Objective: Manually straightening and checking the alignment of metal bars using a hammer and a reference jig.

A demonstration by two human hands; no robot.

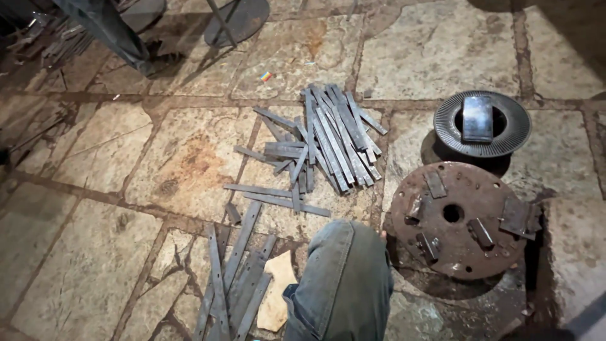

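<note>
A knee [344,278] in blue denim rises from the bottom edge, nearest the camera, bent over the stone floor [88,265]. Neither hand shows clearly: only a sliver of what may be fingertips peeks past the knee's upper right edge, so I cannot tell whether either hand is open, closed or gripping anything. Just right of the knee lies a rusty disc [457,218], flat on the floor, with a round hole at its middle and several small metal blocks fixed to its face. Behind the disc, close by, sits a dark ribbed ring [505,139], and a phone [477,118] lies across its centre, screen up. Ahead of the knee, a pile of flat grey strips [328,142] fans out across the floor, most lying roughly parallel, some crossing. 2 longer ones lie loose at the near edge of the pile. To the left of the knee, a second bunch of strips [233,278] lies lengthwise beside a pale scrap [278,293] of card or wood. At top left, another person's trouser leg [104,28] stands well apart from the pile.
</note>
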